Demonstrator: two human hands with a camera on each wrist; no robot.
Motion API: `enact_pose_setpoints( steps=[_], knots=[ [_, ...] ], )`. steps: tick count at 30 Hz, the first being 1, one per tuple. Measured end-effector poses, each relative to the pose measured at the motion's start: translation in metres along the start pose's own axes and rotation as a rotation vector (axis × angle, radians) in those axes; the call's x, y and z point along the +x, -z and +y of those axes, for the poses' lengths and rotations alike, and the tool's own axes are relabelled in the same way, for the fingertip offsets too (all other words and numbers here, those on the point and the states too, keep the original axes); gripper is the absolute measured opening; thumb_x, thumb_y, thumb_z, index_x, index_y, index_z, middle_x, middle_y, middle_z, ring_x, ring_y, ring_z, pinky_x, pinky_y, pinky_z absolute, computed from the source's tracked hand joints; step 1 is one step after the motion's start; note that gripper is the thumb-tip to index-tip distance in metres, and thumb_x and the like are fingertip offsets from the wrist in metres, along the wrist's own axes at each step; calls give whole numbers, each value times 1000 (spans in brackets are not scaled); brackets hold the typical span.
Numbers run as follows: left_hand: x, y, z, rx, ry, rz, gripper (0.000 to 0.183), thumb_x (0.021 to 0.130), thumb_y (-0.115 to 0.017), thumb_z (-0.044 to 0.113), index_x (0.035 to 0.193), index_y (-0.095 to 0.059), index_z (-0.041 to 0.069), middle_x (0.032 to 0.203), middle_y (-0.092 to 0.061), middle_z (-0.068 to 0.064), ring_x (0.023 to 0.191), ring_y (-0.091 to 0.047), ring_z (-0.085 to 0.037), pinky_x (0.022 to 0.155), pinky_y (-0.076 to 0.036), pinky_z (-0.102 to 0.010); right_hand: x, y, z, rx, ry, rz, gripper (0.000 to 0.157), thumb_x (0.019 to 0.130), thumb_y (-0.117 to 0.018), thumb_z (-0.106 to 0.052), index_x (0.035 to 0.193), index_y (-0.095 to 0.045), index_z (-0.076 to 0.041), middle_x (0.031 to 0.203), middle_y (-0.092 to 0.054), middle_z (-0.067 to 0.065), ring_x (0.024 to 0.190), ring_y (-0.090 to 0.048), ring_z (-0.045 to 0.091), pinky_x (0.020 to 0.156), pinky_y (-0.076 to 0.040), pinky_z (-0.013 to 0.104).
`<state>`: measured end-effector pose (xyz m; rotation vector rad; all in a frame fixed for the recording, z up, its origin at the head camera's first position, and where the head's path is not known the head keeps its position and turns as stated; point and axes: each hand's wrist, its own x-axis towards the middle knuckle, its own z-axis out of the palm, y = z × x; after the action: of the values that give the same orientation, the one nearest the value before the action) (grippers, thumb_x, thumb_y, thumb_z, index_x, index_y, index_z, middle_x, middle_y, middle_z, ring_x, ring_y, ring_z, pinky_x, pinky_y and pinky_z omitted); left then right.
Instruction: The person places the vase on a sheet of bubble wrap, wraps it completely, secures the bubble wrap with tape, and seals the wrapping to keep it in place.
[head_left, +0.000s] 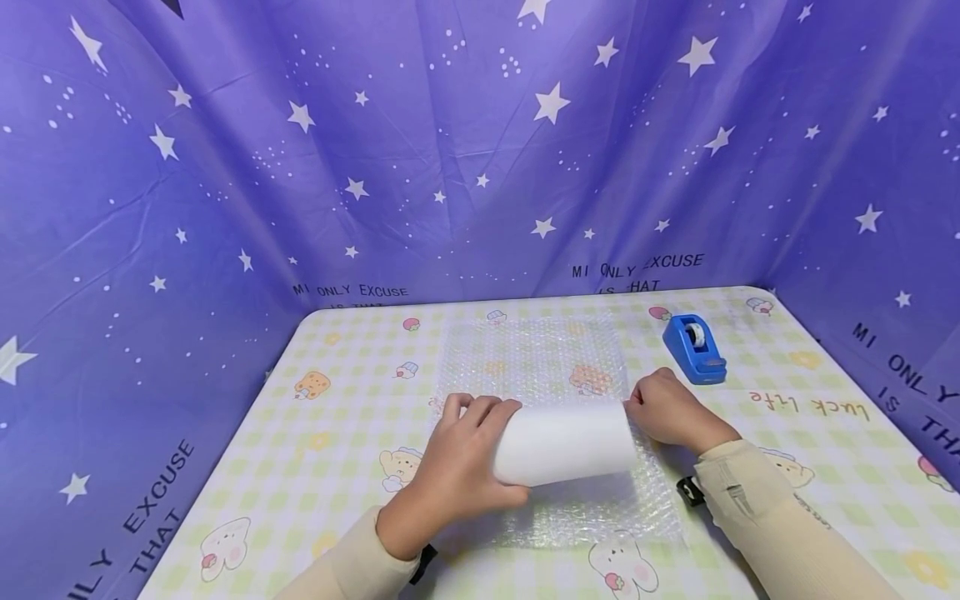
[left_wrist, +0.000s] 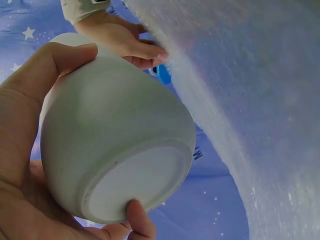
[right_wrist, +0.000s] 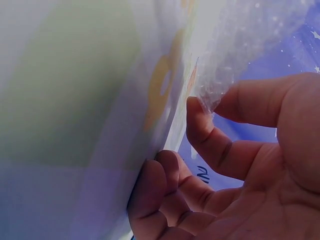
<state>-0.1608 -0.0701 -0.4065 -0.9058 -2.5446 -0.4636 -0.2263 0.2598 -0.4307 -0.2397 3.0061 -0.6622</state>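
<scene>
My left hand (head_left: 461, 462) grips a white vase (head_left: 566, 443) by its base end, with the vase lying on its side above a sheet of bubble wrap (head_left: 517, 354). In the left wrist view, fingers and thumb curl round the rounded body of the vase (left_wrist: 115, 115), and one fingertip touches its flat base. My right hand (head_left: 670, 410) is at the right edge of the wrap, beside the vase's far end. In the right wrist view, its thumb and index finger pinch an edge of the bubble wrap (right_wrist: 220, 65), while the other fingers lie against the tabletop.
A blue tape dispenser (head_left: 696, 350) with a roll in it stands at the back right, beyond my right hand. The table (head_left: 255, 467) has a green checked cover with cartoon prints. Purple star-patterned curtains (head_left: 450, 150) hang along its back and sides.
</scene>
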Motion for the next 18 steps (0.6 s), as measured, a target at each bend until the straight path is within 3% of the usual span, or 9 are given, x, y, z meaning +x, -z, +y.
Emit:
enact_pose_setpoints(
  steps=[18],
  knots=[
    [-5,-4,6,52,-20,-44,95,54,-90,55,138,-58,24,125,-65,1,112,-51,-27,86,-50,-42,-3,1,0,7,19,2,35,96,-62,-18,63,-57,-12,75,-54,6,85,-48,24,70,-40,35]
  ],
)
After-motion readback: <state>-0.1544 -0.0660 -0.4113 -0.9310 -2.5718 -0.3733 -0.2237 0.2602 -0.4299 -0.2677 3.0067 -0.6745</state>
